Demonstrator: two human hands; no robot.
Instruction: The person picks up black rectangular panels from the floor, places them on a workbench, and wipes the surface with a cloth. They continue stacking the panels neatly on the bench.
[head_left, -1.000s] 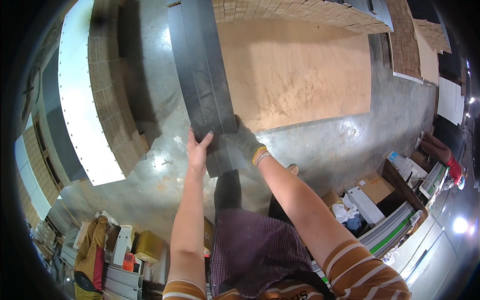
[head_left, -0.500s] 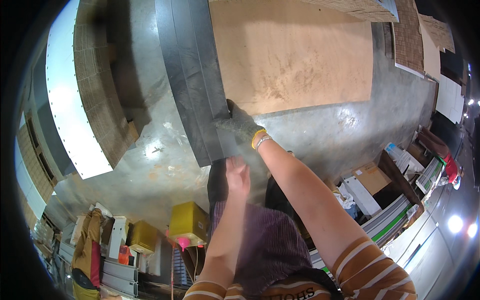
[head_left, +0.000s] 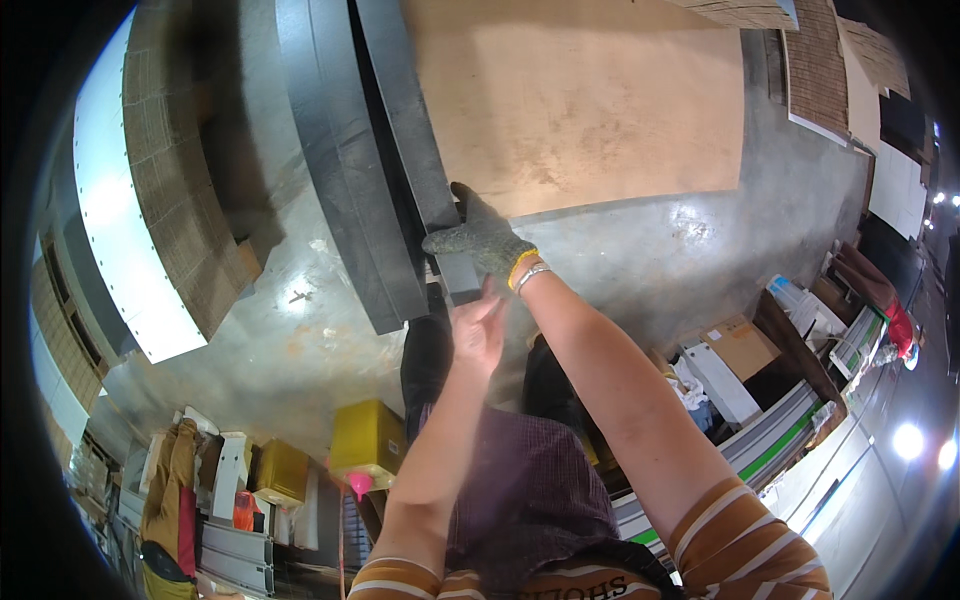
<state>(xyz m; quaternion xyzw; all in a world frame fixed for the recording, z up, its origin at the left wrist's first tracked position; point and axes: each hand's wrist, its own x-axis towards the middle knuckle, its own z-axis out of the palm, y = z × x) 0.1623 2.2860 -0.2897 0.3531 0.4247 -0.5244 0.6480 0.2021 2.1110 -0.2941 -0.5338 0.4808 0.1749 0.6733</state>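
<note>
A long, narrow dark grey strip (head_left: 408, 120) runs away from me beside a wider dark grey panel (head_left: 345, 170), with a black gap between them. My right hand (head_left: 478, 240), in a grey knit glove with a yellow cuff, grips the strip near its close end, thumb and fingers on either side. My left hand (head_left: 478, 330) is bare and slightly blurred. Its curled fingers are closed at the strip's near end, partly hiding that corner. A brown flat board (head_left: 590, 110) lies just to the right of the strip.
At left stands a white-faced stack with brown corrugated edges (head_left: 170, 200). Behind me are yellow containers (head_left: 365, 440), a cardboard box (head_left: 740, 350) and metal profiles (head_left: 780, 440). Another person (head_left: 900, 330) in red is at the far right, and someone in brown trousers (head_left: 170, 490) at lower left.
The narrow strip has come apart from the wider panel, opening a black gap. The wider panel appears further left. My left hand has moved slightly up against the strip's end; my right hand keeps its grip.
</note>
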